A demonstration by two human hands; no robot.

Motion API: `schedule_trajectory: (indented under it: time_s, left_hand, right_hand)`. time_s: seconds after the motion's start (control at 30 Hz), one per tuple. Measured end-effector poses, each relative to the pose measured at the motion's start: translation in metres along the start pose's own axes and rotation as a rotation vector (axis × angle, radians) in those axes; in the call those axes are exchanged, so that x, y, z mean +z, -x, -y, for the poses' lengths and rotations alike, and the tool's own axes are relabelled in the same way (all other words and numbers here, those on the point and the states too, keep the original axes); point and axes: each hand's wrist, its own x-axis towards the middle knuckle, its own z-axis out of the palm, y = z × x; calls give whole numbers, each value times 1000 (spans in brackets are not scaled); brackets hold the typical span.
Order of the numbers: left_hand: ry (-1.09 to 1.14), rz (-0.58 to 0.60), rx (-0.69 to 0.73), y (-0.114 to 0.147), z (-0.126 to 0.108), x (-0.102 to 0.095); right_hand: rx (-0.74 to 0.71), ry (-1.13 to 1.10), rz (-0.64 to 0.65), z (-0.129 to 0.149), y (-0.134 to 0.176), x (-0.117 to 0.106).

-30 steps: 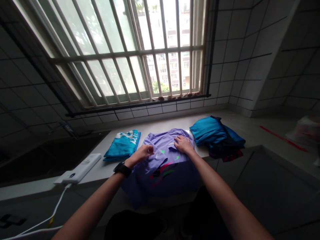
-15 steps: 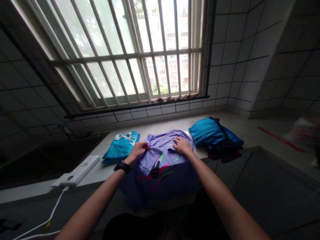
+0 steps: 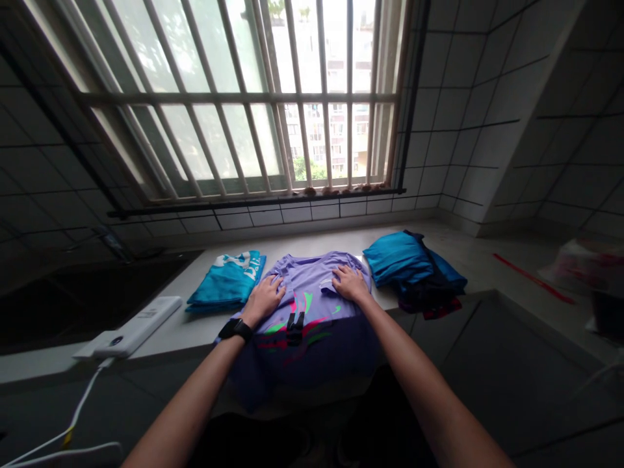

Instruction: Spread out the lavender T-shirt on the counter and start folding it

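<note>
Sleeve fabric pinched up by the left hand point(image 3: 264, 299) half a second ago has been laid down, so the purple T-shirt point(image 3: 306, 305) is now spread flat on the tabletop point(image 3: 180, 328), its hem hung over the near edge. Both hands, the right hand point(image 3: 349, 285) included, are pressed open-palmed onto the shirt's shoulders; nothing is gripped. A folded teal shirt point(image 3: 227, 281) is seen left of it, a blue clothes pile point(image 3: 414, 266) right.

Purple shirt point(image 3: 312, 305) flat, overhanging counter edge

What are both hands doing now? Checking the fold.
Left hand: open, flat on the purple shirt.
Right hand: open, flat on it too.
</note>
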Motion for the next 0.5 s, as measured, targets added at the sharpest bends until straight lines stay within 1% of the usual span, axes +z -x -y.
schedule_trajectory:
  time_s: [0.1,0.23,0.3,0.37,0.43,0.47,0.5]
  left_hand:
    - [-25,-25,-117,6,-6,1]
    - [0,-6,-93,7,-16,-7]
    - [-17,10,-103,7,-21,-13]
    - [-34,73,-133,4,-27,-23]
    - [-47,154,-182,0,-31,-37]
    - [-54,170,-208,-3,-32,-44]
    - [-63,160,-233,-6,-32,-50]
  right_hand:
    - [4,26,8,0,1,0]
    - [13,80,17,4,5,0]
    - [-5,120,2,7,6,-5]
    - [-62,165,18,10,2,-16]
    - [-105,210,89,11,-6,-33]
    - [-93,227,113,11,-12,-41]
    - [-57,236,115,10,-17,-49]
